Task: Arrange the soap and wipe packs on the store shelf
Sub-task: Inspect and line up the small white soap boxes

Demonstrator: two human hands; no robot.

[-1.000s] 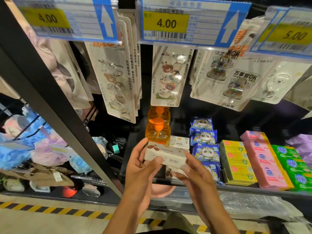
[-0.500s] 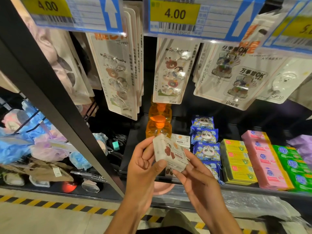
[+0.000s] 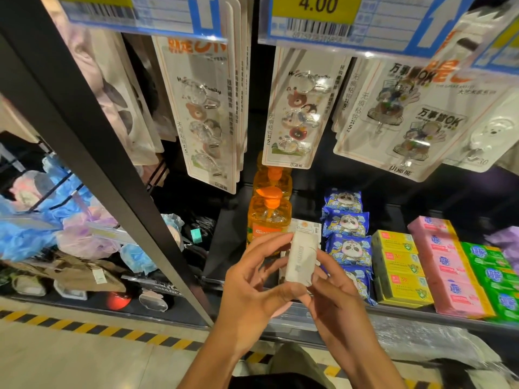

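A white soap box point(image 3: 301, 258) stands on end between both hands in front of the shelf edge. My left hand point(image 3: 252, 282) grips its left side with thumb and fingers; my right hand point(image 3: 331, 296) holds its right side and bottom. Behind it on the black shelf point(image 3: 224, 248) lies another white soap box point(image 3: 306, 227). To the right run a row of blue panda wipe packs point(image 3: 346, 224), then yellow soap boxes point(image 3: 398, 265), pink soap boxes point(image 3: 446, 265) and green soap boxes point(image 3: 494, 273).
Two orange pump bottles point(image 3: 268, 211) stand behind the held box. Hook packs point(image 3: 295, 108) hang above under blue price tags point(image 3: 314, 21). A black upright post point(image 3: 98, 153) divides off bath sponges point(image 3: 33, 220) at left. Floor with yellow-black tape point(image 3: 84, 327) lies below.
The soap box has been turned in my hands from lying flat to standing on end with a narrow side facing me. The view has moved closer to the shelf.
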